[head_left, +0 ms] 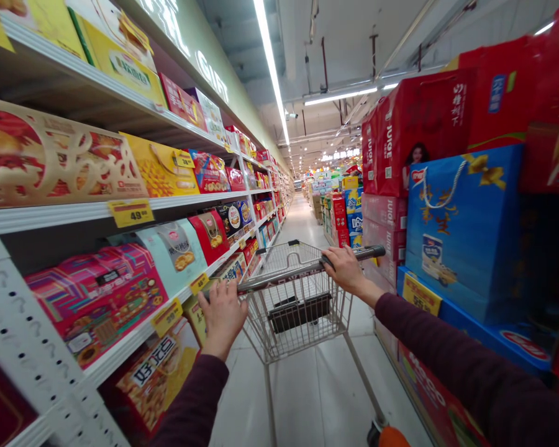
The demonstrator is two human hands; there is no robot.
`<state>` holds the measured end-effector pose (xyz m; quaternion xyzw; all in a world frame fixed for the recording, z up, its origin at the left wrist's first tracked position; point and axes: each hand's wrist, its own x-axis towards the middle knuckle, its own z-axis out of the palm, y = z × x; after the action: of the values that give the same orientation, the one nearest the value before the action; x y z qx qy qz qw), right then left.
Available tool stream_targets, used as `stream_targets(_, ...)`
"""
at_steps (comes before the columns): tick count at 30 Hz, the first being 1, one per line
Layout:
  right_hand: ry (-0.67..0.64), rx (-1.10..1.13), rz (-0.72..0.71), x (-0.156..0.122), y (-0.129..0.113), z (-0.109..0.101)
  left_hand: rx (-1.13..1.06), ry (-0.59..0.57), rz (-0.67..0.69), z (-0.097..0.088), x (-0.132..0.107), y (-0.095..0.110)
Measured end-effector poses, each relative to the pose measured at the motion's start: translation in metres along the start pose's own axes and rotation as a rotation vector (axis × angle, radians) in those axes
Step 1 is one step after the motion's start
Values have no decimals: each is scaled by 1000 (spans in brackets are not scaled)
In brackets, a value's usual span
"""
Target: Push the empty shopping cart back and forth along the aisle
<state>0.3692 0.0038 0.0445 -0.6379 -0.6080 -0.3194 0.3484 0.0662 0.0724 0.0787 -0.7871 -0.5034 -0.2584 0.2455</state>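
We had both hands on the push bar of a shopping cart: our left hand lay over the near left part of the bar, and our right hand lay toward its right end. The two stood well apart, a spacing that shared the hold across the cart's width and suited steering it along a long supermarket aisle. Each grip was narrow, with the fingers curled closed around the grey bar, and our maroon sleeves reached in from the near edge of the view. The cart stood directly ahead of us, its wire basket pointing along the aisle, with a dark flap hanging inside it just beyond the bar. To the left, white metal shelves ran toward the far end, their printed gift boxes set face out so that the fronts met the eye of anyone passing. Yellow price tags sat on the shelf edges, right below the goods they priced. To the right, red cartons were stacked high beside a large blue gift box, forming a display that faced the aisle. Pale floor tiles ran between the two sides, leaving a lane for the cart, and long ceiling lights followed the same line overhead.
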Motion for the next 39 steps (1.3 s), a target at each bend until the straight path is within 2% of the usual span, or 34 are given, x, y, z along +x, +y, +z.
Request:
stream_targets(2,-2,-30,4,-3,13,-6,11,-16,-14,-2,0,-7)
stream_targets(5,19,-70,94,-9,46,-16,10,-45,29,-3,1,-16)
stream_targets(7,54,-34,180,-11,66,-25,18,-56,33,-3,1,-21)
stream_targets(9,137,55,258,-10,76,-36,30,-55,28,-2,1,-24)
stream_targets(12,281,196,338,-1,71,-54,32,-32,27,2,1,-27)
stream_targets(15,306,234,372,10,57,-59,26,-18,34,4,1,-27)
stream_targets(19,215,151,389,13,45,-35,32,-26,25,5,-1,-24)
stream_targets(23,275,125,214,-4,30,-1,46,-4,31,7,-3,-20)
stream_targets(26,275,69,121,-16,20,8,38,28,38,10,-4,-19)
stream_targets(30,168,-66,14,-17,29,-1,16,30,34,11,-4,-20)
stream_targets(35,151,-186,236,-7,57,-14,3,25,55,10,-4,-19)
stream_targets(37,131,-134,244,-8,56,-13,13,30,48,10,-5,-16)
stream_targets(39,132,-60,170,-12,45,-8,26,38,39,10,-5,-13)
